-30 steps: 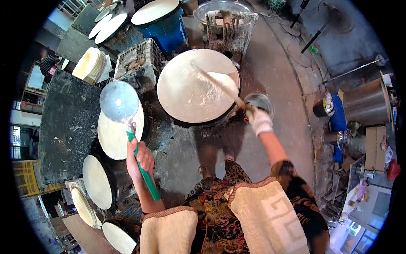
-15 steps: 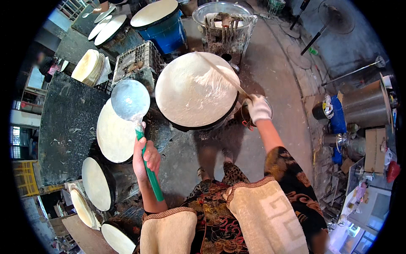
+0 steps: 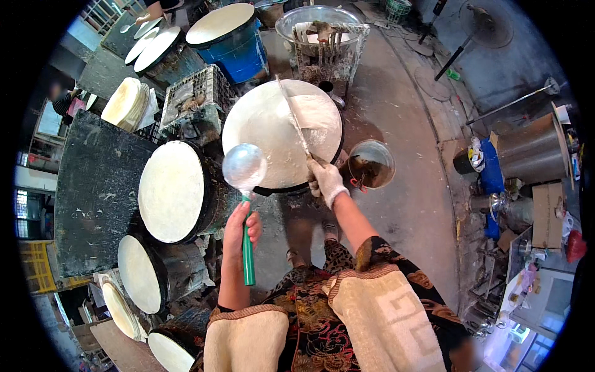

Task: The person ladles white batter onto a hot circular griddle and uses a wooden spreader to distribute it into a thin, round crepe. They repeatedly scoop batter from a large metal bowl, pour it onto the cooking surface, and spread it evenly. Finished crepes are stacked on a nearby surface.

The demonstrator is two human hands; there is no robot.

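Note:
My left hand (image 3: 238, 230), bare, grips the green handle of a ladle (image 3: 245, 166). The ladle's round metal bowl overlaps the lower left edge of a big round griddle (image 3: 248, 133) from my viewpoint. Pale batter (image 3: 313, 110) coats the griddle top, with a thicker wet patch on its right side. In a white glove, my right hand (image 3: 325, 180) is closed on the near end of a long, thin spreading stick (image 3: 292, 118). That stick runs over the batter toward the far rim; whether it touches the surface is hard to tell.
Right of the griddle stands a small bucket (image 3: 374, 155) with dark contents. Further round griddles (image 3: 172, 192) line the left, beside a dark table (image 3: 93, 186) and stacked flat sheets (image 3: 126, 102). Beyond are a crate (image 3: 192, 99), a blue drum (image 3: 232, 53) and a clear basin (image 3: 285, 25).
My right hand and the stick have swept left across the batter, uncovering the bucket. The wet patch has changed shape. My left hand has carried the ladle right and nearer me.

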